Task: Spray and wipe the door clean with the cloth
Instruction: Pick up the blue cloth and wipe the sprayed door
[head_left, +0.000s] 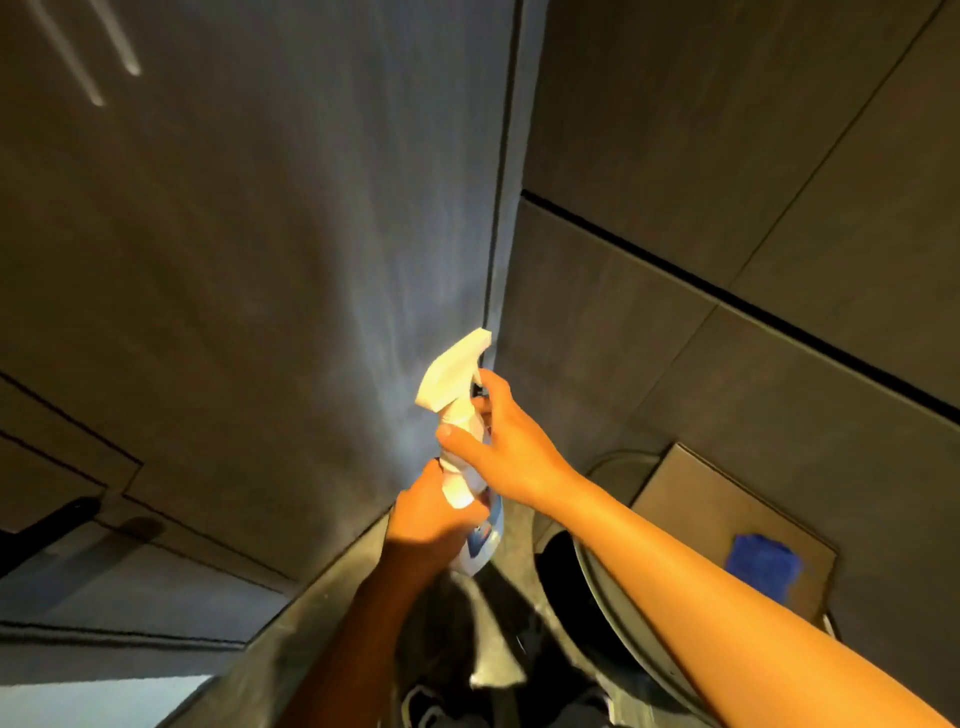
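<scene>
Dark grey panels (727, 130) fill the view from 12 to 3 o'clock, split by thin black seams. At 11 o'clock two pale streaks of light (88, 57) glint on the surface. A cardboard box (691, 499) sits at 4 o'clock beside a round dark bin (597, 587). A black handle (47, 525) shows at 8 o'clock, with pale floor (78, 701) near 7.

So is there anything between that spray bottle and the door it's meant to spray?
Nothing visible. The spray bottle, held by the left hand and right hand, points its nozzle up at the door with only open air between. The blue cloth lies aside on a box.
</scene>
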